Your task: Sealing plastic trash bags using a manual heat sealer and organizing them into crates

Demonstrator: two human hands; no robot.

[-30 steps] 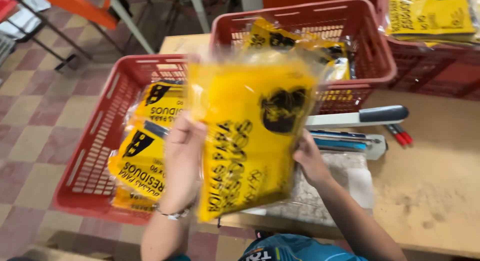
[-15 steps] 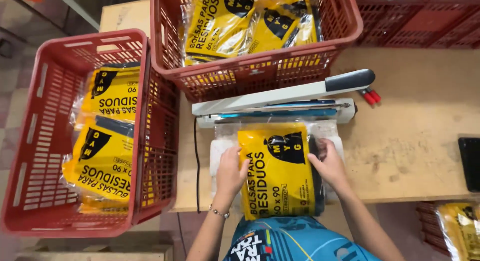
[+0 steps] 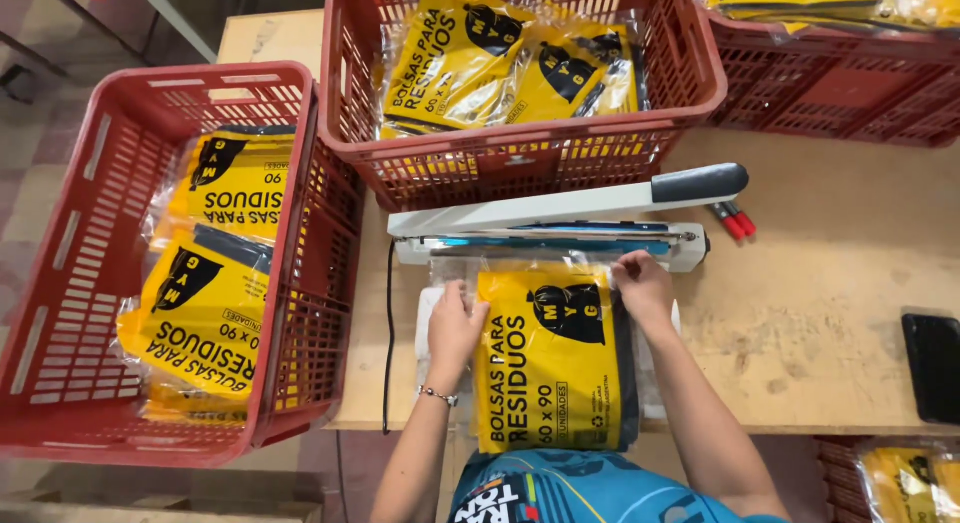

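A yellow packet of bags in clear plastic wrap (image 3: 555, 358) lies flat on the wooden table (image 3: 820, 283), its open top end reaching under the jaw of a white heat sealer (image 3: 545, 228). My left hand (image 3: 455, 323) presses the packet's left top corner, fingers on the clear film. My right hand (image 3: 642, 288) holds the right top corner close to the sealer bar. The sealer's arm is raised, its black handle (image 3: 698, 181) pointing right.
A red crate (image 3: 90, 283) at the left holds several yellow packets. A second red crate (image 3: 520, 153) behind the sealer holds more. Further red crates sit at the top right. Red-handled tool (image 3: 735, 220) and a dark phone (image 3: 933, 368) lie on the table.
The packet went from held up in front of me to lying on the table. Both hands have slid its top end forward under the sealer.
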